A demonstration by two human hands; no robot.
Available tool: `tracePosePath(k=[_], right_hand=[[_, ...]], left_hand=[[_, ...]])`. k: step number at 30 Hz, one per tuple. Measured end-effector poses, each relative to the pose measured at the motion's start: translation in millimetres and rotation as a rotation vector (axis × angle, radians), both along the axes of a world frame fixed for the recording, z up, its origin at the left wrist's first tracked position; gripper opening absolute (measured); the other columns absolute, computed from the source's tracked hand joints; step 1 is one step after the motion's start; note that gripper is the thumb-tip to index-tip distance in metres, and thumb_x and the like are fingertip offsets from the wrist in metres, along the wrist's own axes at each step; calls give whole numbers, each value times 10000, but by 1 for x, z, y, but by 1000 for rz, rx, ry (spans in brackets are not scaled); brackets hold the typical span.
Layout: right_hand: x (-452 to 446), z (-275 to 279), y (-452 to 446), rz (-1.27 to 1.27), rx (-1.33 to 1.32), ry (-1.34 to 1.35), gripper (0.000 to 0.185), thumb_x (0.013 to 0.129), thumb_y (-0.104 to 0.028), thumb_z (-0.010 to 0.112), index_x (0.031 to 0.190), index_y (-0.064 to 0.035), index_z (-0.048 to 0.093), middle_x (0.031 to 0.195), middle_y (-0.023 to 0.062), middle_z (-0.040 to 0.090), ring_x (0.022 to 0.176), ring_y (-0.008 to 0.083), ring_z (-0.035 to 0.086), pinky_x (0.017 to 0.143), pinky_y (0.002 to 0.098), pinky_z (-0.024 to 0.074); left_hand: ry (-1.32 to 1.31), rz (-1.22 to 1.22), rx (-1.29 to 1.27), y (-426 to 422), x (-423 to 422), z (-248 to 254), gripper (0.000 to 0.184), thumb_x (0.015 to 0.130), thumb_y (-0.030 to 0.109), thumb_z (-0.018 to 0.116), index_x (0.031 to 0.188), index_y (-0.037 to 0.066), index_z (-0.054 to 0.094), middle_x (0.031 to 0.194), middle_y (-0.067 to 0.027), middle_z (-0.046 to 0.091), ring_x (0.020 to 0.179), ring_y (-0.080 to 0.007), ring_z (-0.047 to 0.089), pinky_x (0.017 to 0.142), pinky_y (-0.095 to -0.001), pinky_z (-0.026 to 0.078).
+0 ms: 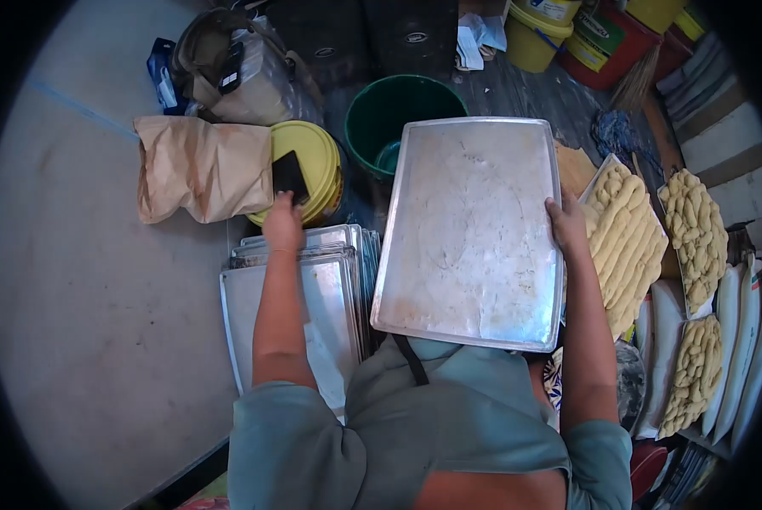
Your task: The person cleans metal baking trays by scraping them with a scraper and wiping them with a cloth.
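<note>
A large metal tray (470,234) is tilted up before my body, and my right hand (568,223) grips its right edge. My left hand (283,223) is at the lower end of a dark phone (290,178), which lies on the yellow lid (307,149) of a bucket; its fingers look closed, but their hold on the phone is not clear. Below that hand, several more metal trays (313,310) are stacked upright. A brown paper bag (203,168) lies left of the phone.
A green tub (398,110) stands behind the held tray. Trays of braided dough (627,242) and white sacks (666,340) are at the right. A bag (245,76) sits at the back left, buckets (530,38) at the back right.
</note>
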State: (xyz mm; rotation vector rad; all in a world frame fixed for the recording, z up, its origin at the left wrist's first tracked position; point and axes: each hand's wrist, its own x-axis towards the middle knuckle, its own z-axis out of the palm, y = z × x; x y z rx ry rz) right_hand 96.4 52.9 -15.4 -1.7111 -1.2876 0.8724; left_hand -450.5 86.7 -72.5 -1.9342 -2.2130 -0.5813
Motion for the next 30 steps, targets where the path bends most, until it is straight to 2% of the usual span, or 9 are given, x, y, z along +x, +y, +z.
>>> tracePosePath(k=[4,11,14,17,20,23,26,27,30], right_hand=[[4,-9,1,11,44,-51,562,906,-138,594,1388,49,374,1320,212,517,1207,255,513,1015,319,381],[-5,-9,-5,-33,37,42,536,911,-133,587,1387,20,394,1253,194,566,1153,247,548,993,318,401],[5,-29,-1,-27,67,53,532,908,-140,590,1377,25,402,1246,200,571,1148,257,553,990,324,405],[-1,-22,-3,-57,47,-16,541,902,-157,605,1370,28,406,1259,216,564,1175,277,545,998,328,402],[2,-26,-6,-48,34,-13,570,913,-174,606,1383,48,374,1307,219,529,1209,273,522,1015,323,388],[-6,-16,-11,-22,42,67,632,938,-222,587,1420,65,298,1341,215,503,1234,259,495,1027,311,372],[-1,-34,-17,-157,40,356,646,944,-289,580,1452,-3,302,1294,157,524,1101,213,530,964,293,394],[-1,-13,-27,-122,-83,359,688,944,-322,579,1472,-14,263,1297,131,507,1042,192,528,933,278,401],[-12,-3,-47,-9,-25,489,710,929,-293,603,1476,-14,247,1395,118,435,1161,181,472,998,289,357]], left_hand=[[60,177,-55,10,-16,32,258,903,206,531,1125,124,633,991,-176,670,892,-347,640,772,-436,516],[-100,-22,102,18,-2,20,252,897,175,545,1022,-12,660,973,-204,667,919,-342,636,829,-388,496],[-489,-162,48,15,39,19,303,897,230,587,1040,-29,652,1010,-201,658,956,-297,631,863,-357,480],[-717,-304,-181,6,86,7,501,902,312,632,1257,-28,537,1039,-154,649,878,-201,610,822,-322,484],[-1193,-154,-552,-14,139,31,572,911,308,630,1344,-25,460,1048,-92,636,833,-131,567,799,-278,476],[-1336,-207,-628,-21,153,21,430,917,209,609,1270,-23,528,976,-65,639,828,-120,579,759,-260,469],[-1329,-180,-655,-25,150,17,321,923,131,560,1201,-29,569,975,-62,642,854,-124,589,776,-251,465],[-1306,-132,-686,-26,148,22,316,926,133,556,1200,-22,574,1000,-57,638,870,-125,587,795,-251,462],[-1345,-151,-620,-29,142,16,307,933,122,528,1199,-23,577,1036,-63,638,904,-133,592,818,-264,471]])
